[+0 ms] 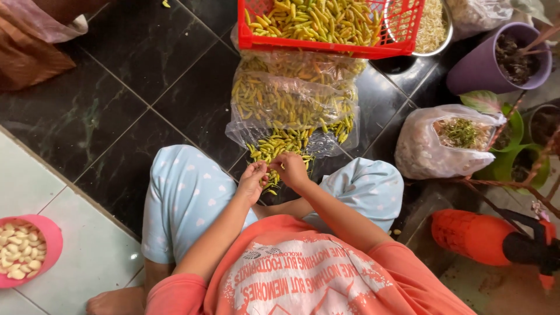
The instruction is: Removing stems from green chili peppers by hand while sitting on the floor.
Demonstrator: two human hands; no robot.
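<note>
1. The left hand (252, 179) has its fingertips pinched together on a small yellow-green chili (269, 174), held just above the floor between the knees.
2. The right hand (291, 169) meets it from the other side, its fingers curled shut on the same chili, so the two hands touch at the tips.
3. Just beyond the hands, loose chilies (280, 143) spill from the mouth of a clear plastic bag (291, 99) lying on the dark tiled floor (116, 116).
4. Past the bag stands a red plastic crate (326, 46) filled with more chilies.
5. To the right sits a second plastic bag (431, 151) holding green stems, with a purple pot (484, 70) near it.
6. Far to the left, on pale tiles, a pink bowl (49, 233) holds peeled garlic cloves (17, 248).
</note>
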